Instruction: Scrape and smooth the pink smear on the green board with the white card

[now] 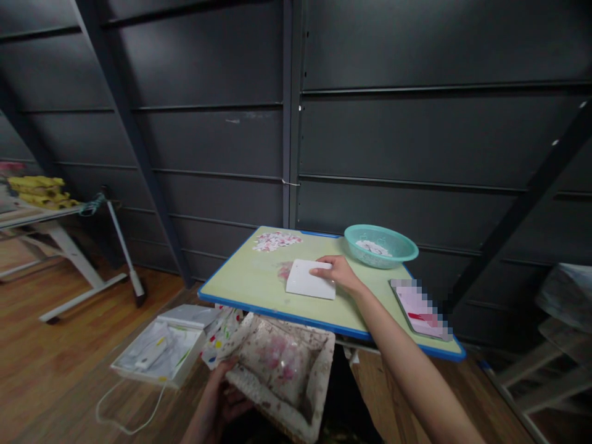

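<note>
On the pale green table top (pixel 240 280), my right hand (pixel 340 272) grips a white plastic scraper (pixel 309 280), thumb on its upper face. A pinkish smear or patch of small bits (pixel 283 270) lies at the scraper's left edge. Below the table's front edge, my left hand (pixel 226 394) is wrapped round the left side of a speckled white foam box (pixel 319 376), which is tilted. Inside the box are a clear plastic lining and pink material (pixel 280 356). A heap of small white and pink pieces (pixel 276 240) rests at the table's back left.
A teal plastic basket (pixel 382 246) with white pieces stands at the table's back right. Nearer, a device with a blurred screen (pixel 419 308) lies flat. An open white box (pixel 157 351) with a cord sits low on the left. Dark panels (pixel 222 142) rise behind the table.
</note>
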A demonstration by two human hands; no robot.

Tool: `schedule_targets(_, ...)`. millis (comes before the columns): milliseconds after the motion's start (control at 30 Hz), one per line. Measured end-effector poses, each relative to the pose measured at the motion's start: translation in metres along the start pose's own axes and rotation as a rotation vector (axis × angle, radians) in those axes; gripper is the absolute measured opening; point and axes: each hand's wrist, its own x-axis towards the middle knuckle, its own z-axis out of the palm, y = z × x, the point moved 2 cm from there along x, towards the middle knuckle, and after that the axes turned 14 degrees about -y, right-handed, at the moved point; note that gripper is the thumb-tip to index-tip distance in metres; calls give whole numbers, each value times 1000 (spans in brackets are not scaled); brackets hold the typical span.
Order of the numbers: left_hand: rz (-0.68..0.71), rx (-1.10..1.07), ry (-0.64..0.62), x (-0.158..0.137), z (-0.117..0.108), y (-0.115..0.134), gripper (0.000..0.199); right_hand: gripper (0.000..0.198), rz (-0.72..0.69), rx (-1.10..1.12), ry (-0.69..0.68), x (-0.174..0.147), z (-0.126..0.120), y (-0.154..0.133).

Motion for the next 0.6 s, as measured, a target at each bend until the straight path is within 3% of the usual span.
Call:
schedule_targets(233, -4, 8, 6, -1, 0, -1, 26, 42, 39, 94, -227, 0, 23, 2)
schedule_targets(533, 4, -5, 14, -1, 0, 0, 30, 48, 34, 145, -264, -1, 28, 0)
schedule_targets(600, -3, -4, 24, -2, 0, 0, 27, 51, 28, 183, -195, 0, 22, 2)
